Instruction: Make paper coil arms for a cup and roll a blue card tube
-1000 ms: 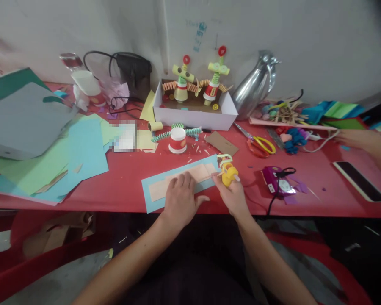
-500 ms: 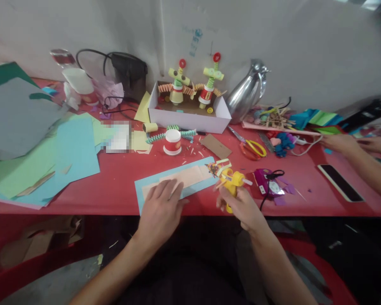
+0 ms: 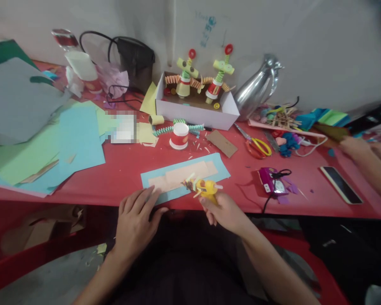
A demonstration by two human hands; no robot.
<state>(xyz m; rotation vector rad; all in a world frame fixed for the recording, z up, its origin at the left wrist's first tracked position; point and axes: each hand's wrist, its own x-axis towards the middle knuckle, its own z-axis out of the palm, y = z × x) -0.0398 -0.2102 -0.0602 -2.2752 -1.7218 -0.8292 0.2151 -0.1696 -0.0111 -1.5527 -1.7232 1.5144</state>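
My right hand (image 3: pixel 224 212) grips a small yellow glue gun (image 3: pixel 206 188) at the table's front edge, its tip near a scrap of coloured paper strips (image 3: pixel 189 183). A light blue paper strip (image 3: pixel 220 167) with a peach strip (image 3: pixel 184 176) stuck on it lies just behind the gun. My left hand (image 3: pixel 135 220) rests with fingers spread at the front edge, fingertips touching the blue strip's left end.
A white box (image 3: pixel 197 114) holds two paper-cup figures. Nearby are a red-and-white cup (image 3: pixel 179 136), yellow scissors (image 3: pixel 258 147), a purple device (image 3: pixel 269 180) with a black cord, a phone (image 3: pixel 338 178), a metal jug (image 3: pixel 257 87) and paper sheets (image 3: pixel 66 144). Another person's hands (image 3: pixel 358 148) work at right.
My right hand swung the glue gun left and toward me, down to the strip's front edge. My left hand slid back off the strip to the table edge.
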